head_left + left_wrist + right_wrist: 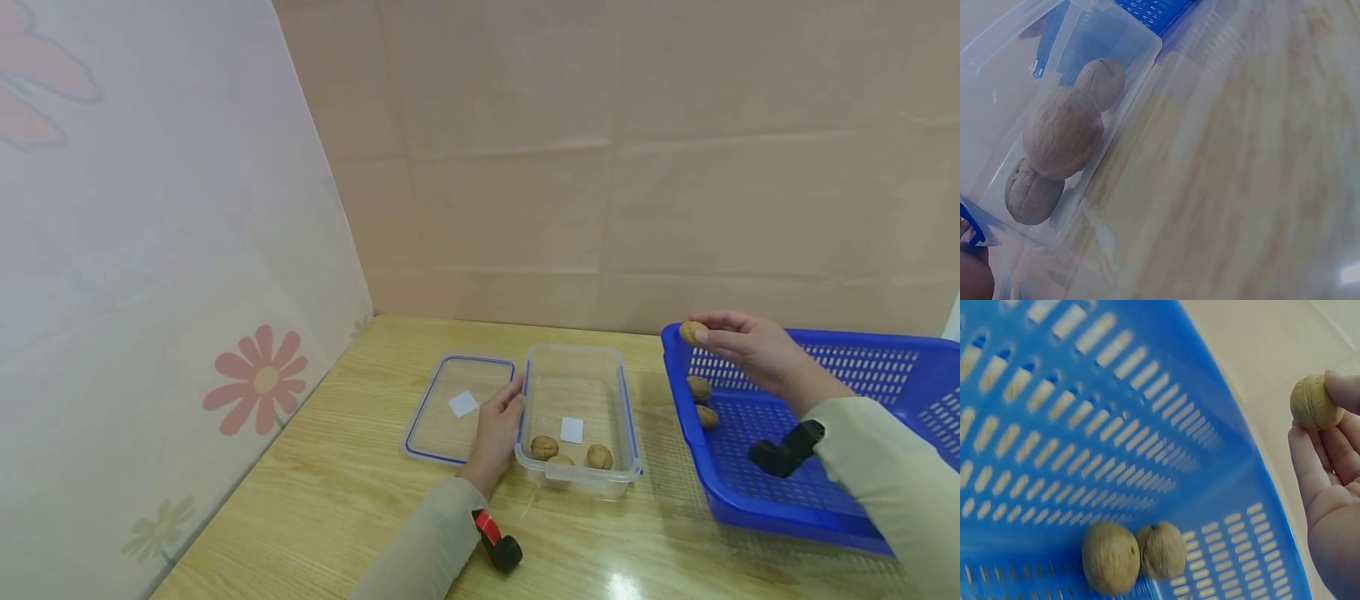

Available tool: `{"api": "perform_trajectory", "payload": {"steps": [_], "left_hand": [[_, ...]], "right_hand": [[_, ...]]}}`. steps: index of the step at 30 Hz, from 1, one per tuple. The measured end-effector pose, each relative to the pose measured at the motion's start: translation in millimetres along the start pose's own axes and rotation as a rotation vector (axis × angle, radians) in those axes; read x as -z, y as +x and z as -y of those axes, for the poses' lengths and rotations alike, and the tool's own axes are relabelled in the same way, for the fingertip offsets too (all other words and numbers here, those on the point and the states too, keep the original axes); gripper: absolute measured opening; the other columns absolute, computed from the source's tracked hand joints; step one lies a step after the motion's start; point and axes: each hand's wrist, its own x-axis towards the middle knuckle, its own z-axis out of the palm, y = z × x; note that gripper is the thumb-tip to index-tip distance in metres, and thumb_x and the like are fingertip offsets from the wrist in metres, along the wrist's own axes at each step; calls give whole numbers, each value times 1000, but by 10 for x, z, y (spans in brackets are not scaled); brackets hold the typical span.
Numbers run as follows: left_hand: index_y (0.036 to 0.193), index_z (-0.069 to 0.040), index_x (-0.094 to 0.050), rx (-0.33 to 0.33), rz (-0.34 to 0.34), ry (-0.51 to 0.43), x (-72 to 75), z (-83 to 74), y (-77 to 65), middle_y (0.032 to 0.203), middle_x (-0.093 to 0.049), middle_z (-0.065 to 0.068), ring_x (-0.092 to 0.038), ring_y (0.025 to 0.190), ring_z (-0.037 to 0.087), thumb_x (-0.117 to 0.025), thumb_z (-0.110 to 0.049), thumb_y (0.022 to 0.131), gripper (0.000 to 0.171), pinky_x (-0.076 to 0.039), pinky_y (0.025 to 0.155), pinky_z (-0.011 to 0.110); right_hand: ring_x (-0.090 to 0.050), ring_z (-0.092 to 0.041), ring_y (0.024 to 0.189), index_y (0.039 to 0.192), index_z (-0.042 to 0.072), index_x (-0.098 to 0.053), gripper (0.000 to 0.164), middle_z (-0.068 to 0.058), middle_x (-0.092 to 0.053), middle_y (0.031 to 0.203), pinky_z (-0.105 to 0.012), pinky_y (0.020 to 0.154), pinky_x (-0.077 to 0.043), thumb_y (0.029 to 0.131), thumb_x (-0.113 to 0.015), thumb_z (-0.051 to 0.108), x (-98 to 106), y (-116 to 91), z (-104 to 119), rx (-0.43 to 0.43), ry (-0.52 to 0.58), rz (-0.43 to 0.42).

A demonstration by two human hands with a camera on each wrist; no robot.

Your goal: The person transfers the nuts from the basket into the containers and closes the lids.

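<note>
My right hand [757,354] pinches a walnut [692,333] between thumb and fingers, up at the left rim of the blue basket [686,433]. In the right wrist view the held walnut [1315,403] is beyond the basket's edge. Two more walnuts [1110,557] lie inside the basket, side by side near its corner. My left hand [497,429] rests along the left side of a clear plastic box [573,379], fingers fairly straight against the wall. Three walnuts [599,457] sit at the near end of that box; the left wrist view shows them through its wall.
A clear lid [442,417] with a blue seal lies flat left of the box, partly behind the left hand. White square labels mark the lid and the box [572,430]. A flowered wall covering [247,250] borders the wooden table [337,500] on the left.
</note>
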Motion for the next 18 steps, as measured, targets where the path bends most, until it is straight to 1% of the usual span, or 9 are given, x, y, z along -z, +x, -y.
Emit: {"api": "perform_trajectory", "payload": {"steps": [3,8,13,18], "left_hand": [[133,-6,-48,-4,3,-2,3,7,3,138,-47,9,-41,129,27,-45,-10,94,39,-36,106,38],[133,-6,-49,-16,3,2,5,5,3,140,-46,9,-39,131,27,-45,-10,94,39,-34,107,38],[133,-7,-49,-8,11,-5,-2,8,-7,139,-47,9,-41,129,27,-45,-10,95,38,-36,106,38],[133,-7,-49,-2,15,-19,-11,13,-23,138,-48,8,-42,128,26,-45,-10,95,38,-37,106,37]], "right_hand": [[-62,-2,92,103,19,-68,32,8,-68,100,-11,80,-50,92,-49,-4,-70,22,20,16,47,19],[-62,-3,92,104,19,-68,30,8,-67,100,-13,81,-50,91,-50,-2,-195,55,78,22,55,30],[-63,-5,92,103,16,-68,30,7,-66,102,-15,81,-51,91,-50,-4,-305,75,120,40,116,57],[-63,-6,93,103,16,-68,32,6,-66,102,-15,82,-51,91,-48,-5,-413,99,143,43,135,78]]}}
